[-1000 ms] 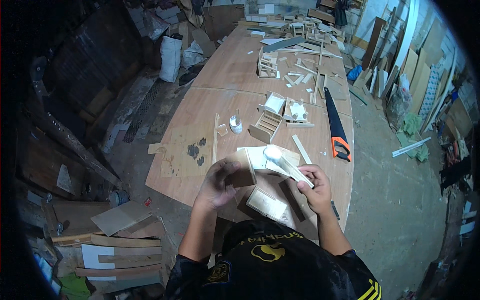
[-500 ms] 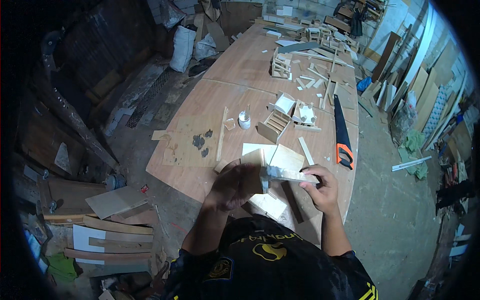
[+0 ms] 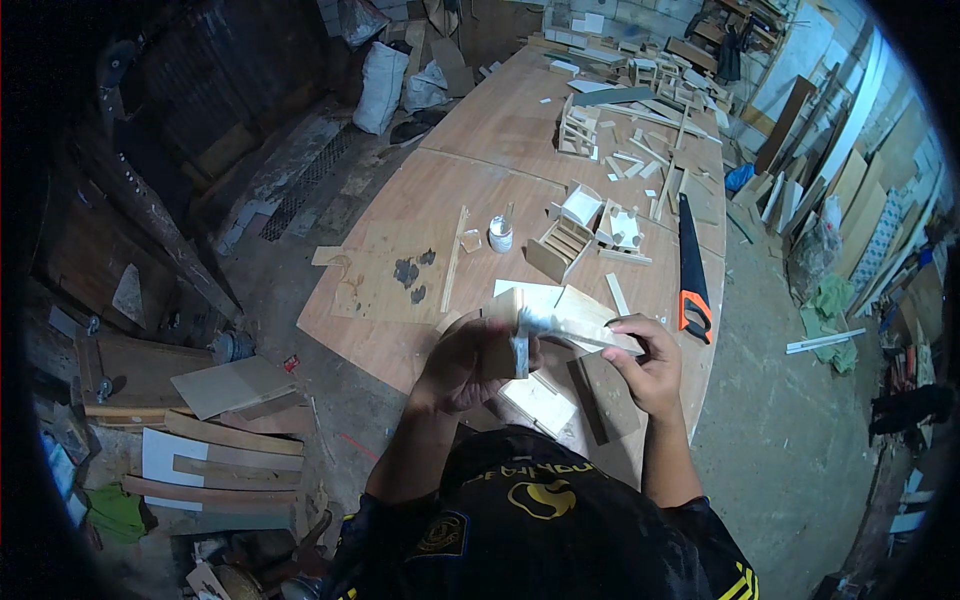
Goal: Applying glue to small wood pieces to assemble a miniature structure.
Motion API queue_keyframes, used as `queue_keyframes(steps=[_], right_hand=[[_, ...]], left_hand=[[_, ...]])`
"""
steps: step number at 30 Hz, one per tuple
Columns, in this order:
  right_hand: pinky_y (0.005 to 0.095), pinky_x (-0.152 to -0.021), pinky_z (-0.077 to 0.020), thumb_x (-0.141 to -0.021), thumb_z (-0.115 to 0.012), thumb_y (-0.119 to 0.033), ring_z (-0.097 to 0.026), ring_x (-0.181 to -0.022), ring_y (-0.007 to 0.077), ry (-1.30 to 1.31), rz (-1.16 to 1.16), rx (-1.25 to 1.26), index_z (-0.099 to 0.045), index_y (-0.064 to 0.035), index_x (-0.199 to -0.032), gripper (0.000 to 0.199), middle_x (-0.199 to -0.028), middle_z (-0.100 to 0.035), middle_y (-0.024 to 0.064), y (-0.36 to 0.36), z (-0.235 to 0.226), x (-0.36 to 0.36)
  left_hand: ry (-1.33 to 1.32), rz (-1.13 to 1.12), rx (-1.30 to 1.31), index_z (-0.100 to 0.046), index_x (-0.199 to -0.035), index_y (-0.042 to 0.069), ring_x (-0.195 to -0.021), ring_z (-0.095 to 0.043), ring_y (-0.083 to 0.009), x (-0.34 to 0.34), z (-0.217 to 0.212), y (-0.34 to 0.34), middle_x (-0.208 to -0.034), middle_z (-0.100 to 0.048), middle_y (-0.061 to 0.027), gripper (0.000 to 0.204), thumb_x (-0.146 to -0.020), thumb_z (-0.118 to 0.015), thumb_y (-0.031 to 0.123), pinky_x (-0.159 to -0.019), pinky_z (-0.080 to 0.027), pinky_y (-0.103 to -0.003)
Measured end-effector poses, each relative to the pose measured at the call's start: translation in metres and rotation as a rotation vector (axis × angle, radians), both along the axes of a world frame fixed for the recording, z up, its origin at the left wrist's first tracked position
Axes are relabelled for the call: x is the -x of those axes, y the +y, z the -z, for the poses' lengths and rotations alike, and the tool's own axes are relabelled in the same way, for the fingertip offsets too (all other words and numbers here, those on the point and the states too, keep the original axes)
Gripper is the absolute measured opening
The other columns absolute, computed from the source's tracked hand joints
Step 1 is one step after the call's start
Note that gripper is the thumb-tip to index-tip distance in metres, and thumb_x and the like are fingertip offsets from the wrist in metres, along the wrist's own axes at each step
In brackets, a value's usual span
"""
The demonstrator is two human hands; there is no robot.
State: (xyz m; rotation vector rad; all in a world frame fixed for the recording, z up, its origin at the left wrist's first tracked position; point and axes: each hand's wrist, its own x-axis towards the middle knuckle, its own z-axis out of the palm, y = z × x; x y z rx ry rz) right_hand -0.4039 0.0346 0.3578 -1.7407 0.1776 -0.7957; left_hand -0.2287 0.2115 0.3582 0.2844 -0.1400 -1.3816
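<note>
Over the near end of the table, my left hand [image 3: 462, 365] is closed around a wooden board [image 3: 508, 308] held on edge. A white, glue-like smear runs down the board's right edge. Between the thumb and fingers of my right hand [image 3: 648, 365] is a flat pale wooden strip [image 3: 585, 332]. Its left end, whitened, meets the board's top right edge; whether it presses or only rests there, I cannot tell. Beneath both hands lie a pale wooden panel [image 3: 540, 402] and a darker board [image 3: 603, 395], partly covered.
A white jar [image 3: 500, 236] with a stick in it stands beyond my left hand. Small wooden furniture pieces [image 3: 558, 248] sit farther along the table [image 3: 400, 200]. An orange-handled saw [image 3: 690, 265] lies near the right edge. Wood offcuts [image 3: 645, 150] are scattered toward the back.
The strip in my right hand has tilted, its left end rising against the board. The board in my left hand has shifted slightly left. The whole view has turned a little.
</note>
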Motion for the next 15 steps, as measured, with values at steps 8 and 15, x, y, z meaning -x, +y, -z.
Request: queue_keyframes(steps=[8,15], right_hand=[[0.0287,-0.077,-0.0468,-0.075,-0.074,-0.002,-0.062,-0.09,0.0196,-0.048,-0.191,0.076,-0.063,0.0011,-0.1,0.027,-0.098,-0.066,0.0131,-0.01,0.007,0.002],[0.0283,-0.076,-0.0467,-0.077,-0.072,-0.004,-0.062,-0.088,0.0191,-0.092,-0.184,0.03,-0.065,0.0014,-0.097,0.022,-0.096,-0.066,0.0134,-0.016,0.007,0.0]], left_hand=[[-0.104,-0.025,0.073,-0.057,-0.098,0.003,-0.077,-0.047,-0.0163,-0.001,0.006,-0.003,-0.085,-0.057,-0.0066,0.02,-0.088,-0.062,0.019,-0.073,-0.043,-0.033],[-0.009,-0.018,0.068,-0.059,-0.101,0.002,-0.079,-0.049,-0.0168,0.0,0.003,-0.007,-0.093,-0.06,-0.0089,0.022,-0.088,-0.061,0.019,-0.076,-0.041,-0.034]])
